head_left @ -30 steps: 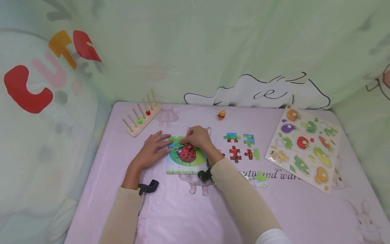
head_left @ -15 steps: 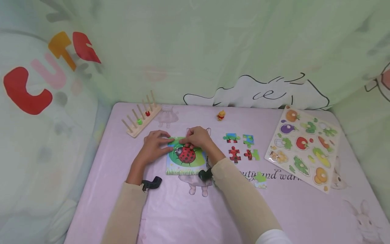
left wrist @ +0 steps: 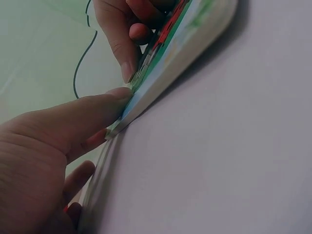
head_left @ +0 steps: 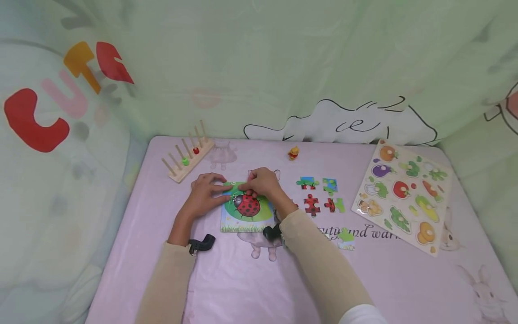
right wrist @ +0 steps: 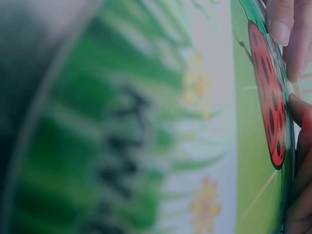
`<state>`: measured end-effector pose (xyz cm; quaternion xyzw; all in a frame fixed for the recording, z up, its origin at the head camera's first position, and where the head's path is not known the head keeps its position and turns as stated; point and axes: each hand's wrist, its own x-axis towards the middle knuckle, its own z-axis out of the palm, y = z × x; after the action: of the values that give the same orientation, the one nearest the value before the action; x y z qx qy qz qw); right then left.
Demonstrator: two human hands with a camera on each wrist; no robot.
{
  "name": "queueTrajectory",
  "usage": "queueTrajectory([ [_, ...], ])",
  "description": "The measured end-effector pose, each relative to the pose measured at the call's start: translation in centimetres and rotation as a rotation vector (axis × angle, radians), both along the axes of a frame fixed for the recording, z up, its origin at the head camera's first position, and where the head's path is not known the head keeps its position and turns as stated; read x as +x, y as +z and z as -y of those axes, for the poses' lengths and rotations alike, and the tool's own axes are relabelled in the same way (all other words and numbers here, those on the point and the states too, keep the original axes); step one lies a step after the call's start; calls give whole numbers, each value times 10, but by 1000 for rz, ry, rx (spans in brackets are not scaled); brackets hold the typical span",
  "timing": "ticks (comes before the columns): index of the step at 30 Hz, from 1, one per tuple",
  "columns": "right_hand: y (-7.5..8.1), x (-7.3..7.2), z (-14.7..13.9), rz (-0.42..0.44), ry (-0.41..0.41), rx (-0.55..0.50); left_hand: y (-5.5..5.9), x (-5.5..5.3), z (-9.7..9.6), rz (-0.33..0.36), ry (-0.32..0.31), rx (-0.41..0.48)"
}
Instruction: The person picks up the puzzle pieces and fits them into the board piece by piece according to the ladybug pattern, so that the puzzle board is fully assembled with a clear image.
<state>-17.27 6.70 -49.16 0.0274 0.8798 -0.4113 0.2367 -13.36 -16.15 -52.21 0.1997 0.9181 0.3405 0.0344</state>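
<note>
A ladybug jigsaw board (head_left: 247,222) lies in front of me on the pink cloth. My left hand (head_left: 204,193) is at its left edge, thumb and fingers spread with the fingers bent; in the left wrist view its thumb (left wrist: 105,107) presses on the board's corner. Over the upper part of the picture, my right hand (head_left: 265,182) has curled fingers, pinching what looks like a puzzle piece that the fingers mostly hide. In the right wrist view the printed ladybug (right wrist: 268,97) shows, with fingertips of both hands close together at its far side.
Loose puzzle pieces lie right of the board, among them a red spotted piece (head_left: 311,205), a blue-green piece (head_left: 330,185) and a light green piece (head_left: 346,238). Around them are a vegetable peg board (head_left: 400,198), a small bear figure (head_left: 293,153) and a wooden peg rack (head_left: 192,163).
My left hand has shifted slightly right and its fingers have bent more at the board's edge. The right hand stays at nearly the same spot on the board.
</note>
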Motion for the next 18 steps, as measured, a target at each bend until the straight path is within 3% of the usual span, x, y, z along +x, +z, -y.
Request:
queueTrajectory([
  [18,4,1,1,10,9,15,1,1,-1,20,14,16],
])
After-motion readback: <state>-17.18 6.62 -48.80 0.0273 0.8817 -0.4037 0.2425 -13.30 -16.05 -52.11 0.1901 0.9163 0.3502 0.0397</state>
